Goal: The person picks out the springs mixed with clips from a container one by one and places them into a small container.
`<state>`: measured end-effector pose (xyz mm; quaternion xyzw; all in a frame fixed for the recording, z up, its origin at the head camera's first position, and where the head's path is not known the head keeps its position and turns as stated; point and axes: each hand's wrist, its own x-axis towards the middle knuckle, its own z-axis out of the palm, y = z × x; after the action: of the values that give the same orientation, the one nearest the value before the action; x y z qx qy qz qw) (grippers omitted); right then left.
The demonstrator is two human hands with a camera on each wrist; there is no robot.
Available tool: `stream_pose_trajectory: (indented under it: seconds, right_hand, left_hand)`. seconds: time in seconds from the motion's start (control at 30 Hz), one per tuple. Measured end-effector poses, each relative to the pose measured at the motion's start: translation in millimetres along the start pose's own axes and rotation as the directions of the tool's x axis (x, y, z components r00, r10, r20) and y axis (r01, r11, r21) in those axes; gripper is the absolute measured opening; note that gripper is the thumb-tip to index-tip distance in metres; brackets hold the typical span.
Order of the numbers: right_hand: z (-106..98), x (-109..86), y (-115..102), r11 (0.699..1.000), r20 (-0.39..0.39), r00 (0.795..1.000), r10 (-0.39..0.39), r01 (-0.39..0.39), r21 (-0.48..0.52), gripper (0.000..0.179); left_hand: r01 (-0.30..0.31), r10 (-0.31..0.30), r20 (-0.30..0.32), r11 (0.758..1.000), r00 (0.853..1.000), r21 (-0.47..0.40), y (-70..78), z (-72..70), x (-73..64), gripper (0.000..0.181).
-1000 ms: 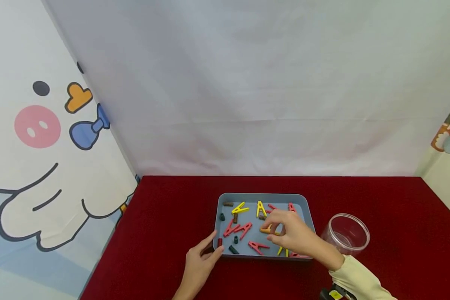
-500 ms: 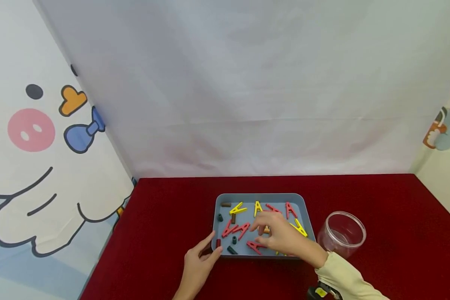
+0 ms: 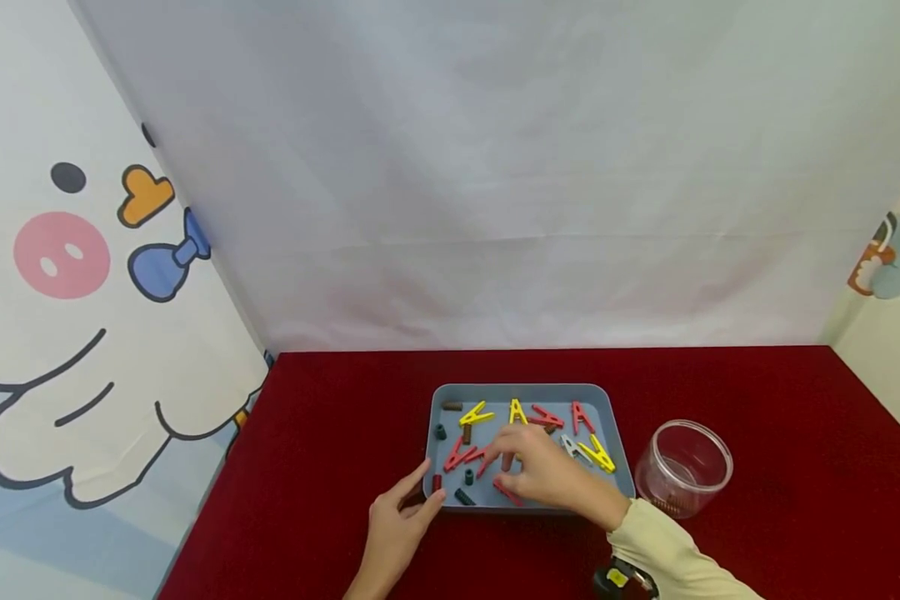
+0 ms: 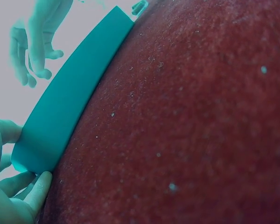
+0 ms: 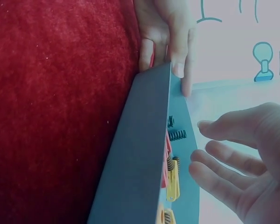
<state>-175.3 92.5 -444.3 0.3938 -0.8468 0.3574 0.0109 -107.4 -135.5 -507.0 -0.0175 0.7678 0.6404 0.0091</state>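
Observation:
A shallow grey-blue tray (image 3: 528, 489) holds red, yellow and grey plastic clips and small coil springs. My left hand (image 3: 396, 529) holds its front left corner, thumb at the front rim and fingers along the left side. My right hand (image 3: 540, 473) hovers over the tray's front middle, fingers bent and thumb apart. Nothing shows between those fingers in the right wrist view. Beneath its fingertips lies a red clip (image 3: 507, 493). A dark green spring (image 3: 464, 497) and a red spring (image 3: 437, 483) lie near my left hand. Some clips are hidden under the right hand.
To the right of the tray stands a clear round jar (image 3: 684, 468) with a brown spring at its bottom. A yellow clip (image 3: 598, 454) and a grey clip (image 3: 573, 448) lie at the tray's right. Red cloth (image 3: 330, 467) covers the table, with a pale curtain behind.
My right hand has moved left and toward the tray's front, away from the orange clip it was touching, uncovering the grey clip. My left hand stays at the corner.

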Motion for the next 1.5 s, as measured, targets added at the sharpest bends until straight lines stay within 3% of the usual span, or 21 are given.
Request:
stream_pose_trajectory:
  seconds: [0.27, 0.83, 1.1, 1.5]
  right_hand:
    - [6.5, 9.2, 0.6, 0.999, 0.059, 0.998, 0.022, -0.025, 0.042, 0.017]
    - [25.0, 25.4, -6.8, 0.995, 0.140, 0.990, 0.004, 0.011, -0.103, 0.018]
    - [33.6, 29.4, -5.8, 0.994, 0.130, 0.991, -0.019, 0.033, -0.104, 0.016]
    - [29.7, 25.9, 3.3, 0.998, 0.087, 0.996, -0.005, 0.011, -0.069, 0.015]
  left_hand:
    - [-0.010, 0.010, -0.005, 1.000, 1.000, -0.002, -1.3, 0.1, 0.3, 0.053]
    - [-0.030, 0.030, 0.003, 1.000, 1.000, 0.005, -1.7, 1.2, 2.3, 0.052]
    - [-0.022, 0.022, 0.002, 1.000, 1.000, -0.003, -2.5, 0.0, 1.4, 0.053]
    - [-0.013, 0.013, -0.007, 1.000, 1.000, 0.014, -1.9, 0.0, 1.2, 0.053]
